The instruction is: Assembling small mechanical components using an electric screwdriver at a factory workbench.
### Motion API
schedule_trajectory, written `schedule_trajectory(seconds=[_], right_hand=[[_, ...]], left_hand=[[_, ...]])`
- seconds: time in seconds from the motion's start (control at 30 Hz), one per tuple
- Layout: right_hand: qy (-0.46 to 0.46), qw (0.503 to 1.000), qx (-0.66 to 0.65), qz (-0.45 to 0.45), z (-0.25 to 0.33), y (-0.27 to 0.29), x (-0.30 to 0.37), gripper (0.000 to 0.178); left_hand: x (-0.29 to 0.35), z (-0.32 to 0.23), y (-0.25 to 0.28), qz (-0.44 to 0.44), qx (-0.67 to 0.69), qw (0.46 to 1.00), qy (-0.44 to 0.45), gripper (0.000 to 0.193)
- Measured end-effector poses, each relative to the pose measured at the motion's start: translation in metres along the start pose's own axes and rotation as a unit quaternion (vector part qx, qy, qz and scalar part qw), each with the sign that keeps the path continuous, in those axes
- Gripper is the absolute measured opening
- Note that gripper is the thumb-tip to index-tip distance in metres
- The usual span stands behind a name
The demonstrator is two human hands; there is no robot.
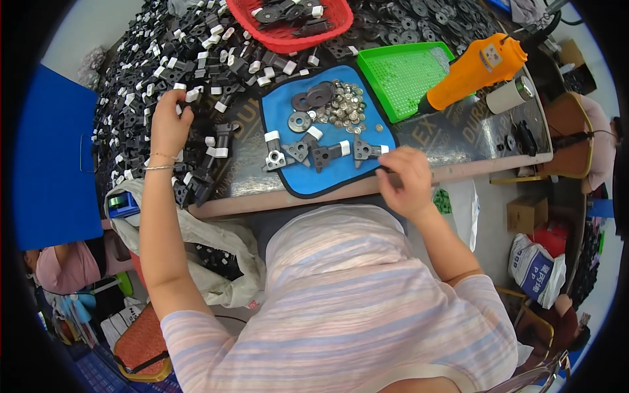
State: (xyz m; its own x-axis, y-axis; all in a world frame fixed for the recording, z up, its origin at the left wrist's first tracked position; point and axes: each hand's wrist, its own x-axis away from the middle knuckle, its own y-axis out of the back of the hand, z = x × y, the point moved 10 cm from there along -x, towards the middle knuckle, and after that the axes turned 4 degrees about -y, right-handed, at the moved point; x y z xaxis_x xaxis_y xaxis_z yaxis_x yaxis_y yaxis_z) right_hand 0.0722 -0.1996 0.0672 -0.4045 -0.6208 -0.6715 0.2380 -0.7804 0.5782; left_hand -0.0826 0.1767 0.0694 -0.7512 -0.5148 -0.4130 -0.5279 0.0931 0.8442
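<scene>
My left hand [171,128] reaches into a large pile of black plastic brackets with white ends [177,63]. Its thumb stands apart from the bent fingers, and the fingertips are beside a white end. My right hand [407,180] is at the mat's right edge, thumb and fingers apart. Its fingertips are close to the white end of a black bracket [362,150]; whether they touch is unclear. On the blue mat [341,178], several more brackets [321,156] lie in a row to the left. Above them are small metal round pieces [346,105], dark discs [321,95] and a metal ring [299,122].
A red basket [298,44] of black parts stands behind the mat. To the right are a green tray [386,72], an orange power tool [475,72] and a white cylinder [508,96]. Black wheels [409,26] cover the far table. A pale sack [229,288] hangs below the front edge.
</scene>
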Motion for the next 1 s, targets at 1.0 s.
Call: schedule_trajectory(seconds=[1.0], right_hand=[[-0.103,0.972,0.010,0.209,-0.012,-0.046,-0.011,0.051]], left_hand=[[0.089,-0.291,-0.085,0.045,0.108,0.925,-0.361,0.013]])
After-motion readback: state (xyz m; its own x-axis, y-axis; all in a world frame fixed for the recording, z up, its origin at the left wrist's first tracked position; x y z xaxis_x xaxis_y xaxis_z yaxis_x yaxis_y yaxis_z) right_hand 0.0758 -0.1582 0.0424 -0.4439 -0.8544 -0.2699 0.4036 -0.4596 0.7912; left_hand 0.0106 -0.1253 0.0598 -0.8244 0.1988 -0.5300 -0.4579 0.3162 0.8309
